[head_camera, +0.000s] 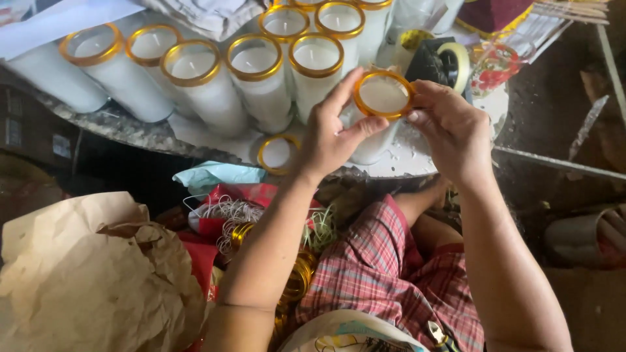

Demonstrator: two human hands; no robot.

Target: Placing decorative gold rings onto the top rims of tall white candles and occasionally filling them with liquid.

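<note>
Gold ring point(383, 95) pinched by left hand point(332, 133) and right hand point(450, 127) atop candle jar point(375, 145), near table edge point(391, 171). 8 ringed jars point(254, 78) lined far left. Spare rings point(297, 277) heaped near lap; more likely left.

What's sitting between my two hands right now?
In the head view, a white candle jar with a gold rim ring sits between left hand and right hand; both touch its rim.

Grey stone table point(124, 130) carries white gold-rimmed candle jars point(202, 85).
</note>
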